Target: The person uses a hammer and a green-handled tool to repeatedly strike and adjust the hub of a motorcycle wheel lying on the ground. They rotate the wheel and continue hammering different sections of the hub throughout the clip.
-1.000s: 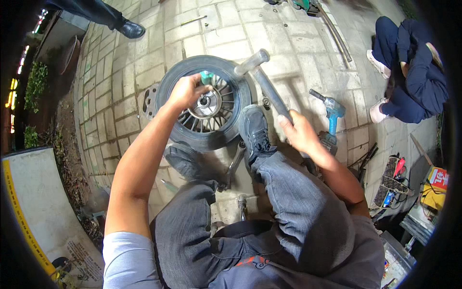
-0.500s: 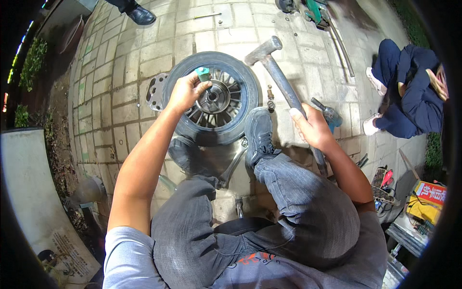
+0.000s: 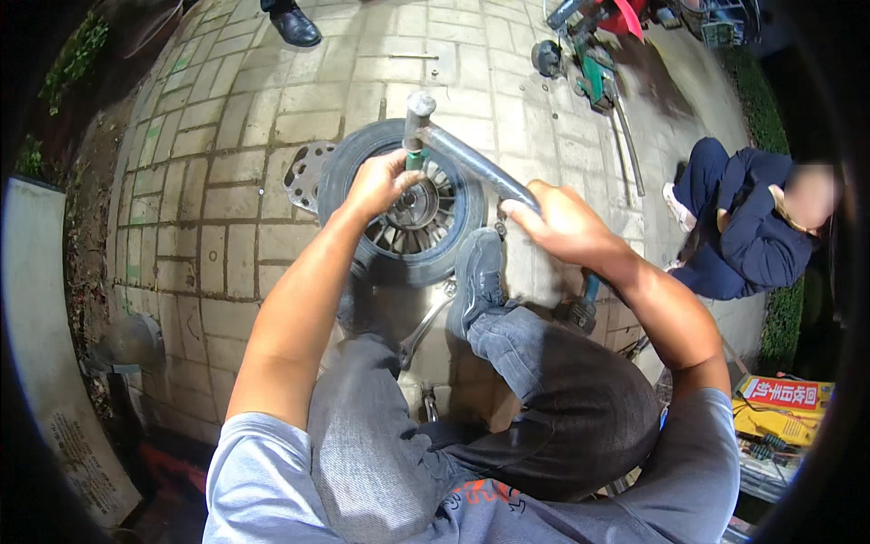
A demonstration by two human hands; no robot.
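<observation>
A motorcycle wheel (image 3: 334, 213) with a black tyre lies flat on the paving in front of my feet. Over its hub, my left hand (image 3: 379, 184) is closed around a short green-topped piece (image 3: 416, 160), whose lower end is hard to make out. My right hand (image 3: 564, 223) grips the grey handle of a heavy hammer (image 3: 480, 170). The hammer's head is right at the top of the green piece; whether they touch I cannot tell. Beside the wheel's left edge lies a flat metal plate with holes (image 3: 304, 179).
A long wrench (image 3: 426, 324) lies between my shoes, with another metal tool (image 3: 429, 401) nearer me. A cordless power tool (image 3: 583, 311) lies right of my leg. A crouching person (image 3: 752, 218) is at the right, a black shoe (image 3: 297, 27) at far left, green equipment (image 3: 595, 77) at far right.
My right hand has swung the hammer leftward, bringing its head from beside the wheel onto the spot above the green piece. My left hand stays over the hub. The whole view has shifted slightly.
</observation>
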